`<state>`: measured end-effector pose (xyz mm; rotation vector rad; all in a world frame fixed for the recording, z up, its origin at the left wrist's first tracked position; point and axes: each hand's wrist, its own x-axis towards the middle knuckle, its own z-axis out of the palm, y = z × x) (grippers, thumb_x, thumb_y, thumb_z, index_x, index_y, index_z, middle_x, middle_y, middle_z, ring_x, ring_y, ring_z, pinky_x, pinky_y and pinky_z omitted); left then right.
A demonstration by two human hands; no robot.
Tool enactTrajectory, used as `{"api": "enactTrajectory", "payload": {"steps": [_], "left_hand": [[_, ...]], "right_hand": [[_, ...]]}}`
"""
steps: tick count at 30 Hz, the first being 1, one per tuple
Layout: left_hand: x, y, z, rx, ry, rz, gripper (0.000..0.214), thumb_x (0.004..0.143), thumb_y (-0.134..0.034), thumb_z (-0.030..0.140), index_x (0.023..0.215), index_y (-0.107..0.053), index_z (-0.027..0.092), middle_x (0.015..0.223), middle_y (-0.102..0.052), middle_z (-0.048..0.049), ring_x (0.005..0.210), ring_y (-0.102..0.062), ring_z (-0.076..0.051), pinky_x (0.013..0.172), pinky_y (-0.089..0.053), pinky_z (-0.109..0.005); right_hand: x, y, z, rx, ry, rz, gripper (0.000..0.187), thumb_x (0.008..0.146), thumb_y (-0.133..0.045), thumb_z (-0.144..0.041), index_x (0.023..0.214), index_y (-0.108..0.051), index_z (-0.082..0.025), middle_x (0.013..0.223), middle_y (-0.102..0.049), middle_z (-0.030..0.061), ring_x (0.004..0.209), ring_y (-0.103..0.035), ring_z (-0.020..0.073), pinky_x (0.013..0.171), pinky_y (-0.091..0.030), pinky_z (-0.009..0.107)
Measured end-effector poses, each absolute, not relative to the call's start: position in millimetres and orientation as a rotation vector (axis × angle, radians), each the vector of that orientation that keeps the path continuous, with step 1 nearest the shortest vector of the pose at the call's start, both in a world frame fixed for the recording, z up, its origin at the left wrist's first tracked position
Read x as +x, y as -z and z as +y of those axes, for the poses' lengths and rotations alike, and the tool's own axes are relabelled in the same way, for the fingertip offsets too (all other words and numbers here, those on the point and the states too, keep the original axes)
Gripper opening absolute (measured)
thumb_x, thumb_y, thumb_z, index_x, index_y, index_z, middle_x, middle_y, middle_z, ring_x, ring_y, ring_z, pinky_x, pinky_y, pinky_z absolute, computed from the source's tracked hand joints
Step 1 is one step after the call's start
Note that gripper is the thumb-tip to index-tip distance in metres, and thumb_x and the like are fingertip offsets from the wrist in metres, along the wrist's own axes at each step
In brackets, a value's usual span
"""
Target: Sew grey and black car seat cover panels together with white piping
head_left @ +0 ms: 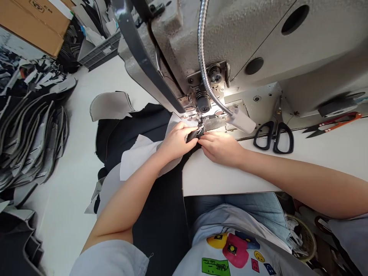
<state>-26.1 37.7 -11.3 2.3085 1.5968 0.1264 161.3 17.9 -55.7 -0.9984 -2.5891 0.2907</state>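
My left hand (pixel 176 141) presses and pinches the dark fabric (pixel 162 214) just in front of the needle area of a sewing machine (pixel 178 42). Close beside it, my right hand (pixel 220 147) has its fingers together on the edge of the same fabric, by a small black strip with white marks. The needle itself is hard to make out under the bright lamp (pixel 241 120). Under my left wrist lie a white piece of cloth (pixel 135 155) and a grey mesh piece (pixel 170 168). The fabric drapes down to the left of my lap.
Black-handled scissors (pixel 274 132) and orange-handled snips (pixel 335 124) lie on the right. Stacked cut pieces (pixel 31 142) cover the left side. A grey crate (pixel 100 51) and a cardboard box (pixel 37 25) stand behind. The table's front edge runs before my lap.
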Motion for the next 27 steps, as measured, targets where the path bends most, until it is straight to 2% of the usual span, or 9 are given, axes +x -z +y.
{"api": "enactTrajectory", "payload": {"steps": [2, 6, 10, 16, 22, 27], "left_hand": [[-31, 14, 37, 2.312, -0.173, 1.593, 0.036, 0.087, -0.051, 0.029, 0.118, -0.068, 0.020, 0.102, -0.060, -0.0052, 0.103, -0.058, -0.020, 0.095, -0.048, -0.033], [-36, 28, 35, 2.361, -0.362, 1.585, 0.031, 0.092, -0.044, 0.027, 0.098, -0.073, 0.016, 0.100, -0.059, -0.0071, 0.099, -0.057, -0.020, 0.093, -0.047, -0.033], [-38, 38, 32, 2.492, -0.526, 1.564, 0.033, 0.094, -0.042, 0.026, 0.108, -0.070, 0.016, 0.111, -0.061, -0.0082, 0.104, -0.056, -0.020, 0.097, -0.045, -0.034], [-31, 29, 32, 2.618, -0.330, 1.511, 0.036, 0.096, -0.041, 0.025, 0.119, -0.067, 0.016, 0.121, -0.063, -0.0083, 0.109, -0.052, -0.022, 0.099, -0.044, -0.037], [-16, 14, 32, 2.725, 0.069, 1.421, 0.033, 0.092, -0.042, 0.019, 0.111, -0.069, 0.015, 0.109, -0.064, -0.0112, 0.103, -0.052, -0.026, 0.091, -0.046, -0.040], [-12, 17, 32, 2.722, 0.110, 1.455, 0.031, 0.093, -0.042, 0.021, 0.107, -0.069, 0.015, 0.107, -0.061, -0.0118, 0.103, -0.049, -0.027, 0.092, -0.044, -0.040]], "right_hand": [[165, 52, 26, -1.161, -0.411, -2.521, 0.037, 0.096, -0.036, -0.021, 0.118, -0.065, -0.013, 0.100, -0.070, 0.0106, 0.092, -0.063, 0.0207, 0.075, -0.045, 0.030], [167, 49, 35, -1.359, -0.514, -2.503, 0.040, 0.094, -0.037, -0.023, 0.127, -0.059, -0.014, 0.109, -0.069, 0.0119, 0.090, -0.064, 0.0200, 0.068, -0.040, 0.029], [158, 48, 32, -1.405, -0.433, -2.619, 0.041, 0.093, -0.038, -0.022, 0.128, -0.058, -0.016, 0.101, -0.070, 0.0114, 0.090, -0.064, 0.0232, 0.063, -0.035, 0.030], [150, 46, 30, -1.416, -0.336, -2.702, 0.043, 0.093, -0.035, -0.017, 0.132, -0.054, -0.019, 0.098, -0.067, 0.0121, 0.084, -0.063, 0.0230, 0.058, -0.025, 0.030], [156, 47, 22, -1.278, -0.325, -2.792, 0.035, 0.090, -0.035, -0.009, 0.106, -0.065, -0.015, 0.085, -0.068, 0.0112, 0.079, -0.062, 0.0215, 0.056, -0.019, 0.032], [155, 45, 12, -1.274, -0.349, -2.785, 0.032, 0.088, -0.037, -0.006, 0.095, -0.067, -0.013, 0.080, -0.068, 0.0101, 0.075, -0.061, 0.0200, 0.055, -0.017, 0.032]]}}
